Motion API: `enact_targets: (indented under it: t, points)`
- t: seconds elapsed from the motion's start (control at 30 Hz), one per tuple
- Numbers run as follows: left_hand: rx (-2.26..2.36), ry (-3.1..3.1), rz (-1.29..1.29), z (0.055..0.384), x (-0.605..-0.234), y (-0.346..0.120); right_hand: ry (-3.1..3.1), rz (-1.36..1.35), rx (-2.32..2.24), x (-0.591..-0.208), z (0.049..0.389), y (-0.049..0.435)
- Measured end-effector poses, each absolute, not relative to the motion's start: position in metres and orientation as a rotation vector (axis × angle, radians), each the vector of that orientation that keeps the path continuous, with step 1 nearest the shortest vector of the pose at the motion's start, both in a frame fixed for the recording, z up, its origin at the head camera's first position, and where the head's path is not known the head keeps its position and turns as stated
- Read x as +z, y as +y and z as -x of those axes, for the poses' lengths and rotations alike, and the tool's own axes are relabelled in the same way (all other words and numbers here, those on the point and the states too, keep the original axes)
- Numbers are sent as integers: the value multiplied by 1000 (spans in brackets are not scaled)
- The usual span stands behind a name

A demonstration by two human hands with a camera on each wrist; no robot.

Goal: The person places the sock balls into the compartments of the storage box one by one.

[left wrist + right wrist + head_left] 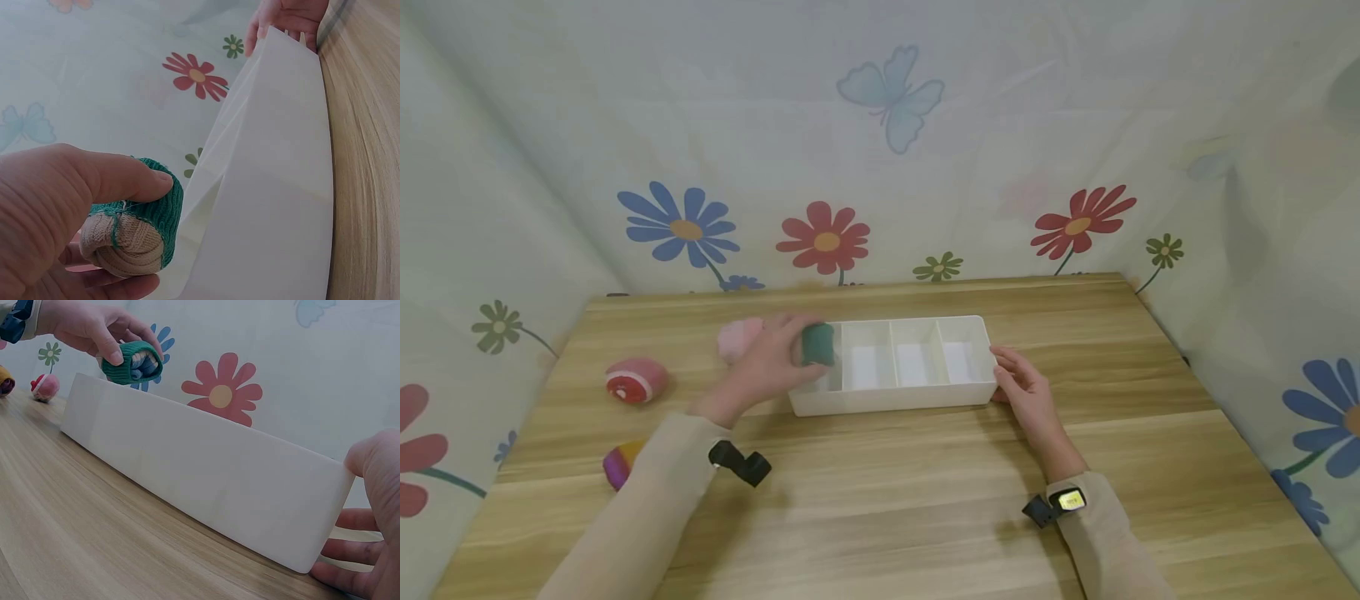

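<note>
Rolled green sock sits pinched in left fingers above white box; right fingers grip box's right end.

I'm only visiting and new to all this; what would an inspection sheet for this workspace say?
Surface: wood-grain table.
Job's things: white divided box; green bundle over its leftmost compartment; pink bundle, pink-and-red bundle and purple-and-yellow bundle on the left.
Clutter: nothing seen.
Hands: left hand grips the green bundle; right hand holds the box's right end.
Cables: nothing seen.
Surroundings: pale backdrop printed with flowers and a butterfly.
</note>
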State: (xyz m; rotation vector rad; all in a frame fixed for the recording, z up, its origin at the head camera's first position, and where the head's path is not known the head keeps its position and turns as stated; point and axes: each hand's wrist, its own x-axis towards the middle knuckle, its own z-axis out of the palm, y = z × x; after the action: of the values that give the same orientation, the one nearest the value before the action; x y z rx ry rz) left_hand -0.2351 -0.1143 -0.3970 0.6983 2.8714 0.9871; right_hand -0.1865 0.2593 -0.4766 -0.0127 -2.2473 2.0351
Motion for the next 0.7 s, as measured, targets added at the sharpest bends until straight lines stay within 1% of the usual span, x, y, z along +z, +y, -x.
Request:
enact_targets:
  t: [0.47, 0.7]
  points:
    - [949, 2863, -774, 243, -409, -111, -2257, 3, 2020, -478, 187, 260]
    - [929, 2842, -745, 246, -414, -112, -2265, -7, 2003, -479, 187, 259]
